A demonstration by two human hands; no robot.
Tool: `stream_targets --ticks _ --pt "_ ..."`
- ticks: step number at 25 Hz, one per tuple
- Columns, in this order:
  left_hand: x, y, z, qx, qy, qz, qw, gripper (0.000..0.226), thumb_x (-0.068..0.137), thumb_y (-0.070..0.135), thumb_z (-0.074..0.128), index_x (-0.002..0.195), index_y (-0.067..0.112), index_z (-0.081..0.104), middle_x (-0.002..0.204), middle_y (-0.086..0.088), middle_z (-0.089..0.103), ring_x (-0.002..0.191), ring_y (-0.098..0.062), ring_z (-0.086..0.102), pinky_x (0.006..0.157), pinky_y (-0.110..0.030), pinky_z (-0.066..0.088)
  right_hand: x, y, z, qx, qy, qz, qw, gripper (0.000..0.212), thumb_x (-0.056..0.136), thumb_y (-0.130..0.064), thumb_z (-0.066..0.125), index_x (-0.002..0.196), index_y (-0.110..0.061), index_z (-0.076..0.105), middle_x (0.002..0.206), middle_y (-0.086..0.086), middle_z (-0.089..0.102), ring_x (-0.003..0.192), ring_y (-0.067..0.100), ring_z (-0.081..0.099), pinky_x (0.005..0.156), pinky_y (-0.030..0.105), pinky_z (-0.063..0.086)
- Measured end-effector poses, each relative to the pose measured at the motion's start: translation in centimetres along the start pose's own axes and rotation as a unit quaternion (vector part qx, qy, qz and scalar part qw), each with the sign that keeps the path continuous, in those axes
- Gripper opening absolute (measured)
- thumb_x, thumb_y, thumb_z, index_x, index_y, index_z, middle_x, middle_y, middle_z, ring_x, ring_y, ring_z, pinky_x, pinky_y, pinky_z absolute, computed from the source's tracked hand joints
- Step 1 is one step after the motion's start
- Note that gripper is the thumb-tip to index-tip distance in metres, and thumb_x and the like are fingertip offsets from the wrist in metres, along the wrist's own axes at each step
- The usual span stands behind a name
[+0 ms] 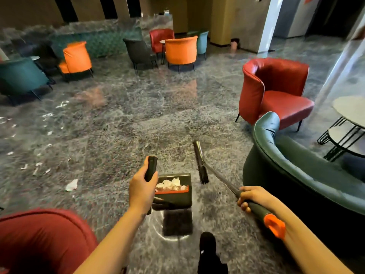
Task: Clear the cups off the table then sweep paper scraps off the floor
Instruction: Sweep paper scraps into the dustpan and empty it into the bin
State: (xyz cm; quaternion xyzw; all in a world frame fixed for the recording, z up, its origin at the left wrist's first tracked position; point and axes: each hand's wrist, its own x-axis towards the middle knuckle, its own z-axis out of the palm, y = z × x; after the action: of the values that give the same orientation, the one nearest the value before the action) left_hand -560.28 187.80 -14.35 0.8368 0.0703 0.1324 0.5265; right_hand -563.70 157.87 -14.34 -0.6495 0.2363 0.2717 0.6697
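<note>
Head view: left grip (141, 191), lower centre, closed round the black dustpan handle (151, 168). Dustpan (177, 200) sits just right of it, dark with a red comb edge, and holds crumpled white paper scraps (171, 182). Right grip (252, 196), lower right, closed round the orange-capped broom handle (256, 209). Broom head (200, 162) is right of the pan. Loose white scraps (72, 184) are scattered on the grey marbled floor (118, 135) at left.
</note>
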Motion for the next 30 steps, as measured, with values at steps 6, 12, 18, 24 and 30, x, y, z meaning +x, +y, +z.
stream_targets --ticks 6,12,18,24,30 --pt "25.3 0.0 9.8 0.037 -0.015 -0.007 0.999 0.055 0.09 0.013 0.062 0.141 0.019 0.043 0.105 0.007 0.064 0.078 -0.012 0.058 0.071 -0.029 0.047 21.1 -18.1 -3.7 0.013 -0.02 0.037 0.999 0.027 0.091 0.014 0.03 0.079 -0.008 0.04 0.059 0.011 0.039 0.024 0.012 0.041 0.027 0.013 0.034" --pt "49.9 2.8 19.1 0.022 -0.024 -0.011 0.999 0.056 0.09 0.011 0.061 0.142 0.02 0.042 0.103 0.006 0.059 0.08 -0.008 0.055 0.072 -0.02 0.043 38.5 -37.5 -6.1 0.045 -0.013 0.027 0.999 0.031 0.092 0.012 0.029 0.072 -0.011 0.035 0.061 0.009 0.035 0.024 0.01 0.039 0.027 0.012 0.031" --pt "77.7 1.9 30.9 -0.006 -0.087 0.009 0.996 0.056 0.091 0.008 0.059 0.143 0.021 0.041 0.109 -0.013 0.066 0.073 -0.025 0.058 0.061 -0.028 0.041 59.3 -54.4 -10.0 0.073 0.011 0.027 0.997 0.029 0.091 0.014 0.027 0.081 -0.011 0.037 0.046 0.009 0.043 0.024 0.011 0.039 0.027 0.012 0.032" --pt "105.1 5.2 43.3 -0.012 -0.124 0.032 0.992 0.054 0.09 0.012 0.062 0.14 0.024 0.046 0.087 0.013 0.062 0.063 -0.005 0.052 0.061 -0.023 0.044 76.7 -73.9 -14.9 0.063 0.052 0.008 0.997 0.038 0.089 0.017 0.032 0.12 -0.005 0.04 0.06 0.012 0.04 0.026 0.012 0.041 0.028 0.015 0.032" --pt "129.5 5.4 59.4 -0.035 -0.137 0.035 0.989 0.055 0.091 0.012 0.06 0.142 0.021 0.042 0.105 0.005 0.066 0.069 -0.007 0.059 0.063 -0.023 0.047 97.9 -88.7 -22.9 0.046 0.072 -0.024 0.996 0.043 0.087 0.019 0.035 0.126 0.004 0.041 0.062 0.011 0.038 0.025 0.011 0.04 0.028 0.014 0.033"
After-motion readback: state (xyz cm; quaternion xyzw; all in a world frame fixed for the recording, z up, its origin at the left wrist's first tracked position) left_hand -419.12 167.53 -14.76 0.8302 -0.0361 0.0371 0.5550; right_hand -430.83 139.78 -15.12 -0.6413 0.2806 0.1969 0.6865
